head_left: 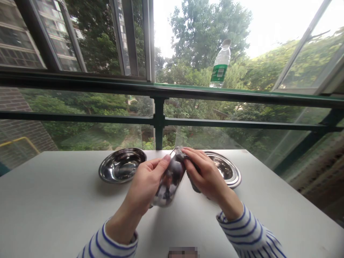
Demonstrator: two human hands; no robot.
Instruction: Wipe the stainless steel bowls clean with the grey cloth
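Over the middle of the white table [67, 208], my left hand [146, 182] grips a shiny metal bowl [168, 188] by its side, thumb on the near surface. The bowl is tilted up on edge, and its lower part is slightly blurred. My right hand [208, 172] is closed around a dark grey cloth [194, 182], pressing it to the bowl's upper rim. Most of the cloth is hidden by the fingers. To the left, another metal bowl [122, 166] lies on the table; to the right, a metal bowl [233, 175] sits partly behind my right hand.
A clear plastic bottle with a green label [219, 73] stands on the ledge above the dark green railing [107, 89]. Behind the table are glass panels and open windows, with trees outside. A small pixelated patch [183, 252] shows at the bottom edge.
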